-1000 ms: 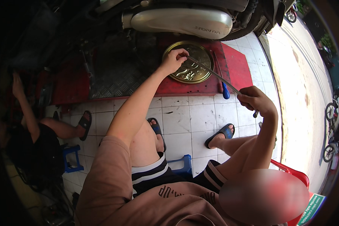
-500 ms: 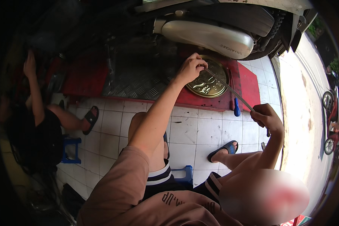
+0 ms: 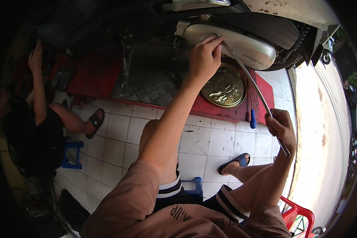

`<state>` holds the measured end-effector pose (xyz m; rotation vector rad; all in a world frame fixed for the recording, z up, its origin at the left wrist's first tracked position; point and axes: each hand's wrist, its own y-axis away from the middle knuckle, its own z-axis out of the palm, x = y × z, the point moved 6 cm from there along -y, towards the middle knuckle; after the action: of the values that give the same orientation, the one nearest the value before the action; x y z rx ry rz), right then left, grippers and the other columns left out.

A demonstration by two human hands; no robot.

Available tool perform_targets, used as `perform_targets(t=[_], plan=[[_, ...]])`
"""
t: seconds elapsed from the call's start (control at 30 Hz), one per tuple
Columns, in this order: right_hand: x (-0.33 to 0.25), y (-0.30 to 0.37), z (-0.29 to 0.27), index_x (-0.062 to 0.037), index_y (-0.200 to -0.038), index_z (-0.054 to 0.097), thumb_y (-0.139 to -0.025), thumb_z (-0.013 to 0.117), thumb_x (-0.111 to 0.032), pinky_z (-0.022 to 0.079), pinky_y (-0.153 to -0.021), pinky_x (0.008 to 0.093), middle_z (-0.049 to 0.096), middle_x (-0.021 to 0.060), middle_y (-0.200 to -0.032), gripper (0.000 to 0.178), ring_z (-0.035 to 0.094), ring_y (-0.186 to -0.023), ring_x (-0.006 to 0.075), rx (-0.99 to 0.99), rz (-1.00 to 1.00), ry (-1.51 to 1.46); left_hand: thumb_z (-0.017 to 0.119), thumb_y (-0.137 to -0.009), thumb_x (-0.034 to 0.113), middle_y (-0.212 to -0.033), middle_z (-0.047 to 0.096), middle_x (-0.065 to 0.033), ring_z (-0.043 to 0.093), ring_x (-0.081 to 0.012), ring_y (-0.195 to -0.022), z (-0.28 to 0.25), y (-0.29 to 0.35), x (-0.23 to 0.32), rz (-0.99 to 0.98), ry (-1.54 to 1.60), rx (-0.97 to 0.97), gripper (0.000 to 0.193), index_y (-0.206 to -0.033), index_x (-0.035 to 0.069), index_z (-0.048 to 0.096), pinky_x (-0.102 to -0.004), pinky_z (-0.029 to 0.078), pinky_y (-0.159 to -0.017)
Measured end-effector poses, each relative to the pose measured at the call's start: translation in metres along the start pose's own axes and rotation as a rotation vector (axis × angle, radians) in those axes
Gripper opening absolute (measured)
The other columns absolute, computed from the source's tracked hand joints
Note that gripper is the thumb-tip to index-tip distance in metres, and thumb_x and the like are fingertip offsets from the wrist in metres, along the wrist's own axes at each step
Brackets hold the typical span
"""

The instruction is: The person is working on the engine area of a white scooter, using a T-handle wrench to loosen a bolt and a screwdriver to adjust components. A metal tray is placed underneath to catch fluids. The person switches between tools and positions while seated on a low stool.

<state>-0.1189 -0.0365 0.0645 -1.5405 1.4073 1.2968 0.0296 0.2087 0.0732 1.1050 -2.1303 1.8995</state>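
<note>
A long, thin metal rod (image 3: 250, 75) slants between my two hands. My left hand (image 3: 205, 59) pinches its far end, close to the silver chain case (image 3: 234, 45) of a motorbike; whether the tip touches the case, I cannot tell. Lower on the rod, my right hand (image 3: 281, 126) is closed around it, and the near end sticks out below my fist. Under the rod lies a round, gold embossed tray (image 3: 225, 88) on the red work stand (image 3: 198, 113). Beside the tray lies a screwdriver with a blue handle (image 3: 253, 119), overhanging the stand's edge.
A dark patterned metal plate (image 3: 150, 91) covers the stand's middle, with a wrench (image 3: 125, 69) on it. At the left sits another person (image 3: 35, 127), one hand raised, near a blue stool (image 3: 72, 154). A red plastic chair (image 3: 301, 212) is at lower right.
My left hand has moved up and away from the gold tray toward the chain case, taking the rod's far end along. My right hand is slightly lower, with more rod showing below it.
</note>
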Motion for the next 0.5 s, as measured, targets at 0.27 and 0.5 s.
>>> perform_targets(t=[0.27, 0.5], plan=[[-0.01, -0.017, 0.039, -0.0012, -0.077, 0.056, -0.088, 0.062, -0.015, 0.024, -0.04, 0.0214, 0.045, -0.0035, -0.056, 0.019, 0.036, -0.045, 0.0027, 0.065, -0.097, -0.106, 0.052, -0.083, -0.002, -0.103, 0.064, -0.0131, 0.069, -0.0171, -0.075, 0.013, -0.016, -0.017, -0.159, 0.216, -0.021, 0.044, -0.127, 0.003, 0.052, -0.0265, 0.053, -0.058], [-0.019, -0.026, 0.059, -0.0028, -0.073, 0.054, -0.089, 0.062, -0.014, 0.024, -0.041, 0.0207, 0.045, -0.0051, -0.056, 0.021, 0.036, -0.046, 0.0013, 0.113, -0.089, -0.174, 0.051, -0.084, -0.003, -0.099, 0.064, -0.009, 0.067, -0.014, -0.078, 0.029, -0.016, -0.024, -0.322, 0.423, -0.128, 0.055, -0.137, 0.005, 0.04, -0.0242, 0.052, -0.053]])
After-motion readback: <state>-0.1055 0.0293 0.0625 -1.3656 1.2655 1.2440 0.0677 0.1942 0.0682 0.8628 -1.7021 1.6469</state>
